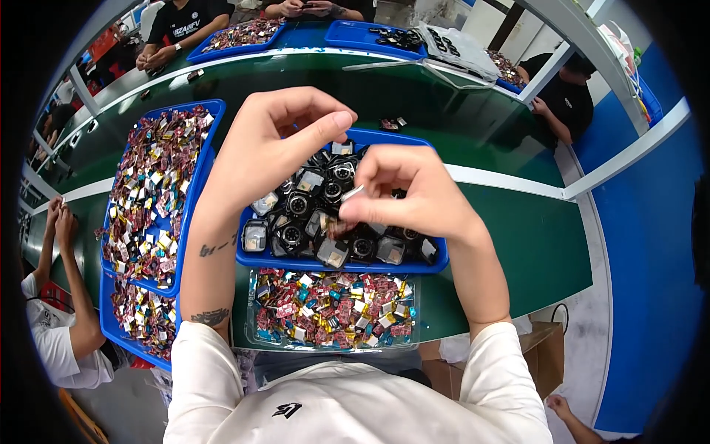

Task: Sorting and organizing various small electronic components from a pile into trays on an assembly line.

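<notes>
My left hand (277,144) hovers above the blue tray (340,263), with its fingers curled and the thumb meeting the fingertips; whether it pinches anything I cannot tell. My right hand (410,194) is closed over the same tray and pinches a small pale part (353,194) between thumb and forefinger. The tray holds several small black round components in clear sleeves (296,214). In front of it lies a clear bag of small red, gold and teal pieces (333,309).
Two long blue trays (201,159) of the same coloured pieces stand at my left on the green belt (518,244). More blue trays (355,31) sit across the belt, where other people work. Another person's arms (63,244) are at the left edge. A cardboard box (543,355) is lower right.
</notes>
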Demonstrator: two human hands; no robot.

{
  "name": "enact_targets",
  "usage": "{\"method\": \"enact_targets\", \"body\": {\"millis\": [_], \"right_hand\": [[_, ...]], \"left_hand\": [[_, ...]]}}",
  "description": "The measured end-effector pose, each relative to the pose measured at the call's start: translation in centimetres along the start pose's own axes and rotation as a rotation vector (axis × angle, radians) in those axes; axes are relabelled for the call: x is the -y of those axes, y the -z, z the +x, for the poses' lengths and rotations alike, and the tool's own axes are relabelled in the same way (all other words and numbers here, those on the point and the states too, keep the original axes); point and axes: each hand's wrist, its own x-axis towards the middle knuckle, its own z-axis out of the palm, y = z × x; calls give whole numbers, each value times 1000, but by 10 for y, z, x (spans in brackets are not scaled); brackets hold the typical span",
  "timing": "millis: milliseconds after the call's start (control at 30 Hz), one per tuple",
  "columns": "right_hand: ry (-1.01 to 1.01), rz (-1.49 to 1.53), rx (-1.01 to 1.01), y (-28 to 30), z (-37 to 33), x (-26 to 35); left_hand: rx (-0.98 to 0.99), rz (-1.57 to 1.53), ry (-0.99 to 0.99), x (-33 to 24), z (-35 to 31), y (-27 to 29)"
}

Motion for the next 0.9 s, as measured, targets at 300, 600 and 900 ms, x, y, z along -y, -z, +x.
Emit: {"method": "enact_targets", "body": {"millis": [300,600,900], "right_hand": [[85,277,-367,26,0,2],[176,317,-324,16,0,3],[235,323,-288,26,-2,-5]], "left_hand": [[-4,66,89,-17,-10,-20],[-233,108,-192,-7,-12,-32],[-118,472,-358,2,-7,-30]]}}
